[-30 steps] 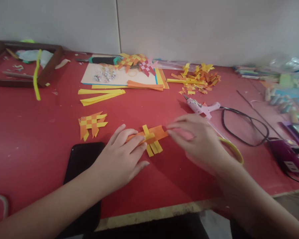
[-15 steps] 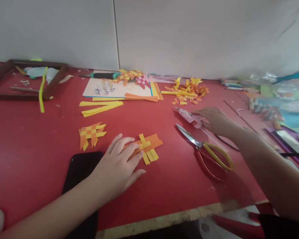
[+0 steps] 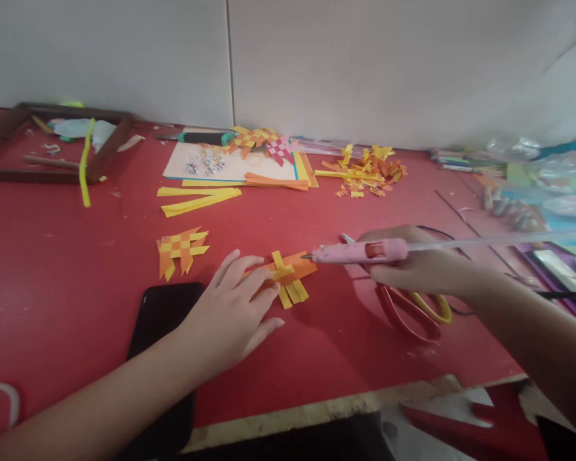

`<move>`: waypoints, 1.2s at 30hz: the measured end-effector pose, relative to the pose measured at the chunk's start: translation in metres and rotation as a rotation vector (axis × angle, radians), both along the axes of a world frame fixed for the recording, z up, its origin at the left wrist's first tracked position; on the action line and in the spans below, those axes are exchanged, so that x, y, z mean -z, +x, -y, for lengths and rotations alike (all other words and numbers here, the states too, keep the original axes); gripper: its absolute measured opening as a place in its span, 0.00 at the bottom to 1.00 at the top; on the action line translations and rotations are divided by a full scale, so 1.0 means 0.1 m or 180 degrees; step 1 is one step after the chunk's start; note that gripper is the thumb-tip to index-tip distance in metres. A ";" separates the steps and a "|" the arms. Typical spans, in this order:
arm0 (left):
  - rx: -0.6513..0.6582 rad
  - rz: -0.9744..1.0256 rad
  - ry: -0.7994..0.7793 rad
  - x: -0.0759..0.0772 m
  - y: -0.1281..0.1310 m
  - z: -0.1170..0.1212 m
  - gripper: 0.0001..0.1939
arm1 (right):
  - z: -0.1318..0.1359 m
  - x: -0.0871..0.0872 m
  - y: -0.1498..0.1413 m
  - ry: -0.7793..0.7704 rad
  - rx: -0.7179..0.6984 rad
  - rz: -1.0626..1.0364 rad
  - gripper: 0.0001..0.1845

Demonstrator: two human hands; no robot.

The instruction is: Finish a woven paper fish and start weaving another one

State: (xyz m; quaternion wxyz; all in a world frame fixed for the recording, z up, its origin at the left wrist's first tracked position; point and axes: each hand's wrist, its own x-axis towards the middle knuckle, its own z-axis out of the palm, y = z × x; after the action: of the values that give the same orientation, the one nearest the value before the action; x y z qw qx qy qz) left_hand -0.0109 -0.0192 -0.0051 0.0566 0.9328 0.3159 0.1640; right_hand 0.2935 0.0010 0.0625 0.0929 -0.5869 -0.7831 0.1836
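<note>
My left hand (image 3: 230,307) lies flat with fingers spread, pressing down the left part of a half-woven piece of orange and yellow paper strips (image 3: 292,275) on the red table (image 3: 77,269). My right hand (image 3: 413,266) is closed around a pink glue gun (image 3: 360,251), held level, its nozzle pointing left and hovering at the right edge of the woven piece. A clear glue stick sticks out of the gun's back toward the right.
Scissors with red and yellow handles (image 3: 413,307) lie under my right hand. A black phone (image 3: 158,333) lies under my left forearm. A finished woven fish (image 3: 182,246), yellow strips (image 3: 199,197), a scrap pile (image 3: 369,169) and a wooden frame (image 3: 57,141) lie farther back.
My right hand reached right to the glue gun, picked it up and brought it left to the woven piece. The left hand stayed on the paper.
</note>
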 end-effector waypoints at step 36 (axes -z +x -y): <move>0.0012 -0.0039 0.0043 0.00 -0.01 0.01 0.19 | -0.10 0.02 -0.35 -0.0159 -0.1067 0.0107 0.08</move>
State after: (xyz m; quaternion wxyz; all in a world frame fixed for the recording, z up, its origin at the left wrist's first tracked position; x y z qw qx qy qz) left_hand -0.0120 -0.0200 -0.0056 0.0487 0.9347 0.3134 0.1604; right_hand 0.2583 0.0110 0.0607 0.0333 -0.4532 -0.8666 0.2062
